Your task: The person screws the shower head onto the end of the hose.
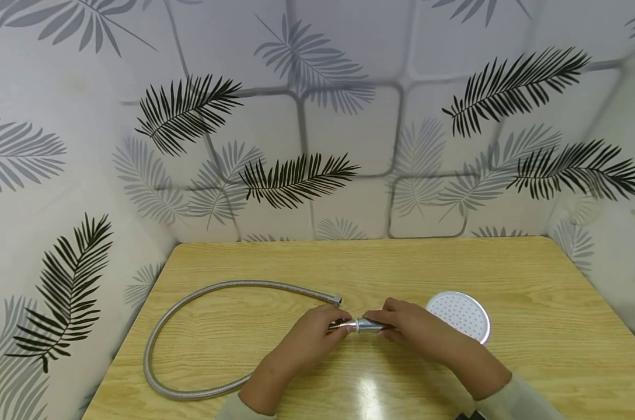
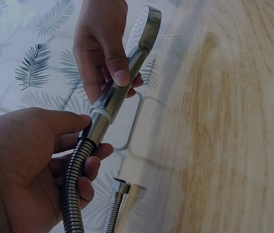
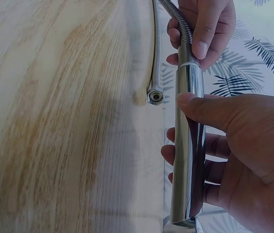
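My right hand [image 1: 409,328] grips the chrome handle of a shower head [image 1: 458,315], whose round white spray face points upward at the right. My left hand [image 1: 311,335] pinches the metal end fitting of a flexible shower hose [image 2: 74,184] between thumb and fingers. Fitting and handle meet end to end, in line, with a pale ring [image 2: 101,113] showing at the joint. How far they are screwed together I cannot tell. The hose loops round to the left, and its free end with a hex nut [image 3: 155,96] lies just beyond my left hand.
Everything is on a wooden table [image 1: 533,303] with light grain. Behind it and at both sides stand walls [image 1: 349,134] covered with a leaf pattern. The hose loop takes up the table's left part.
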A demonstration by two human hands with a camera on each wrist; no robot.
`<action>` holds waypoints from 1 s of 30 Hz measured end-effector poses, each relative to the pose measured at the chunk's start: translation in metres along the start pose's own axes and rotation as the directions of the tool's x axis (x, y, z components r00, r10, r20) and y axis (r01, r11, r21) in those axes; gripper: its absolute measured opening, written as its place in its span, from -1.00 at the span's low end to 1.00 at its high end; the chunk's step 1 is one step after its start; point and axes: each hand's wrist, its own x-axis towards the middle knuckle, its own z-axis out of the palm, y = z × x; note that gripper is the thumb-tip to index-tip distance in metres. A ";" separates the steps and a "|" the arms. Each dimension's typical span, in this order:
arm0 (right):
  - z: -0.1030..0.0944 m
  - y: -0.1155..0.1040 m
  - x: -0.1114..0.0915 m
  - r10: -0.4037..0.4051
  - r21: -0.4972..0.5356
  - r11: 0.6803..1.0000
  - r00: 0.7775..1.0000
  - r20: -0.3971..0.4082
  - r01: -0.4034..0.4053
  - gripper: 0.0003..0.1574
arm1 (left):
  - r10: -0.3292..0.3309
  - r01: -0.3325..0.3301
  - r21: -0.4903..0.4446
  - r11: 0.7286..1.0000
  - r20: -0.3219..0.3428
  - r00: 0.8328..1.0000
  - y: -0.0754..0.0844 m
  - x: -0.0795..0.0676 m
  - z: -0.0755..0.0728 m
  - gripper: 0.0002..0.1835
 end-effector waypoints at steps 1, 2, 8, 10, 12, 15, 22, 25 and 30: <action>0.000 0.000 0.000 -0.001 -0.003 1.000 1.000 -0.002 0.001 -0.49 | 0.001 -0.001 0.001 1.000 0.000 1.000 0.000 0.000 0.000 -0.69; 0.000 0.000 0.000 -0.002 -0.004 1.000 1.000 -0.003 0.002 -0.49 | 0.002 -0.002 0.002 1.000 0.000 1.000 0.000 0.000 0.000 -0.70; 0.000 0.000 0.000 0.008 -0.001 1.000 1.000 0.005 -0.008 -0.49 | 0.001 -0.001 0.010 1.000 0.000 1.000 0.001 0.000 0.000 -0.71; 0.001 0.000 0.000 0.010 -0.001 1.000 1.000 0.007 -0.010 -0.49 | -0.001 0.001 0.012 1.000 -0.002 1.000 0.001 0.000 0.000 -0.72; 0.001 0.000 0.000 0.010 -0.001 1.000 1.000 0.007 -0.010 -0.49 | -0.003 0.003 0.014 1.000 -0.004 1.000 0.001 0.001 0.000 -0.73; 0.001 0.001 0.000 0.004 -0.003 1.000 1.000 0.003 -0.004 -0.49 | -0.001 0.001 0.011 1.000 -0.006 1.000 0.001 0.001 0.001 -0.74; 0.002 0.001 0.000 -0.005 -0.005 1.000 1.000 -0.002 0.005 -0.50 | 0.031 -0.031 0.000 1.000 -0.014 0.999 0.000 0.000 0.002 -0.75; 0.002 0.001 0.000 -0.002 0.001 1.000 1.000 0.000 0.002 -0.50 | 0.033 -0.033 -0.001 0.999 -0.015 0.999 -0.001 0.000 0.002 -0.75; 0.002 0.001 0.000 -0.001 0.002 1.000 1.000 0.002 0.001 -0.49 | 0.014 -0.014 -0.001 1.000 -0.014 1.000 -0.001 0.001 0.002 -0.78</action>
